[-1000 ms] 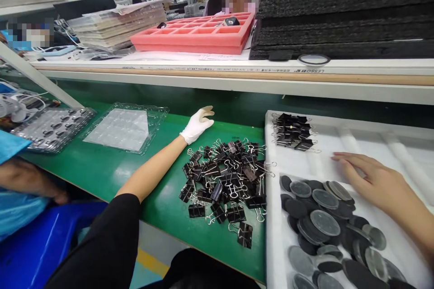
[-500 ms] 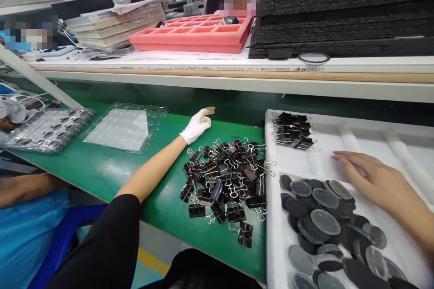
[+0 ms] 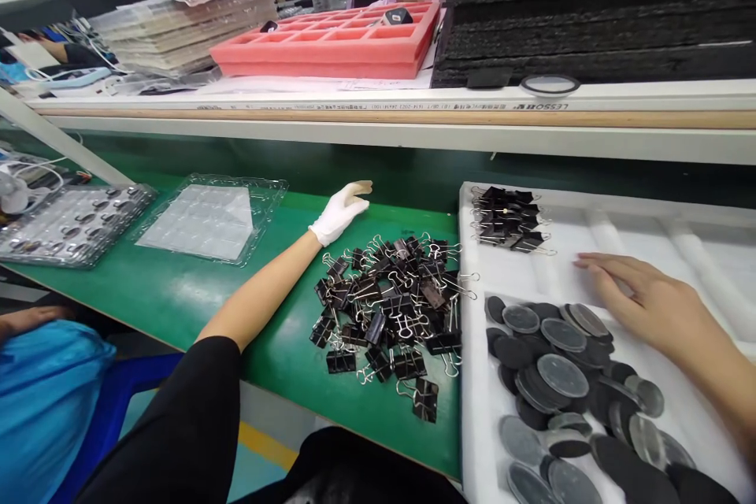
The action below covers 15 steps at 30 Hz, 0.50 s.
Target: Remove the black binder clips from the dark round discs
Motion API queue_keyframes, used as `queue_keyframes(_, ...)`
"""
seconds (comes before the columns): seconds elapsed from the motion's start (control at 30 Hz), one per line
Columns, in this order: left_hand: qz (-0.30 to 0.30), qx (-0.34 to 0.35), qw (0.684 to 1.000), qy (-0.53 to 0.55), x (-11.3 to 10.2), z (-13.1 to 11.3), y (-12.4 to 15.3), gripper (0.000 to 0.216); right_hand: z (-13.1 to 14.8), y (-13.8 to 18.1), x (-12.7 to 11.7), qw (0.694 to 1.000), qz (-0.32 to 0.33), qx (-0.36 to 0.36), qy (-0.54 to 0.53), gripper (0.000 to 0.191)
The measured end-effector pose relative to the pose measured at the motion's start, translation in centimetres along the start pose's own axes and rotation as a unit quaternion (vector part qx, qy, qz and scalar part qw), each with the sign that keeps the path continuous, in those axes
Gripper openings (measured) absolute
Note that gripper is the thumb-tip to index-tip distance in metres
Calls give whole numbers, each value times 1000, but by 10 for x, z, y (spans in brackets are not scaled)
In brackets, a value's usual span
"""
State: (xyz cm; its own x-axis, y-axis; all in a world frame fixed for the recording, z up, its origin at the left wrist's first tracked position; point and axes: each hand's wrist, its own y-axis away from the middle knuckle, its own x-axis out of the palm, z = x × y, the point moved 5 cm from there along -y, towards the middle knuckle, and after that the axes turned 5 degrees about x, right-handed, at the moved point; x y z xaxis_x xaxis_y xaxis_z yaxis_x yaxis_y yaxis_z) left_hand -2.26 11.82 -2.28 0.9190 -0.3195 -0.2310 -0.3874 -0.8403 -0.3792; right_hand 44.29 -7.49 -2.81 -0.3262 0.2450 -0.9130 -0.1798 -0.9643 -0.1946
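Note:
My left hand (image 3: 339,213), in a white glove, rests on the green bench top (image 3: 194,291) just behind a heap of black binder clips (image 3: 393,307). Its fingers are drawn together against the thumb, and nothing shows between them. My bare right hand (image 3: 643,303) lies flat, fingers stretched, on the white foam tray (image 3: 472,378). It sits at the far edge of a pile of round grey and black discs (image 3: 567,394). A small stack of binder clips (image 3: 508,220) lies in the tray's far left corner.
Two clear plastic blister trays (image 3: 206,220) (image 3: 71,224) lie to the left on the bench. On the shelf above stand a red foam tray (image 3: 336,51), stacked black foam (image 3: 591,16) and stacked clear trays (image 3: 183,27). A person in blue (image 3: 41,402) sits at my left; another sits behind the shelf.
My left hand's fingers have closed together from a looser spread. The person in blue at my left has drawn back and lower. The view has tipped slightly downward.

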Motion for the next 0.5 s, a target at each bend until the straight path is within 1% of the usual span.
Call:
queue_keyframes(0.13,-2,-19,1000,12,1,-2,1,52,0,0,0,1000,11,5,-1,49)
queue_keyframes(0.23,-1,-12,1000,13,1,-2,1,53,0,-1,0,1000,17,5,-2,49)
queue_keyframes(0.4,-20,-20,999,24,0,0,-1,72,6,-2,-3,999,24,11,-18,51)
queue_keyframes(0.5,-44,-28,998,22,0,-2,0,65,12,-1,-6,999,27,11,-21,49)
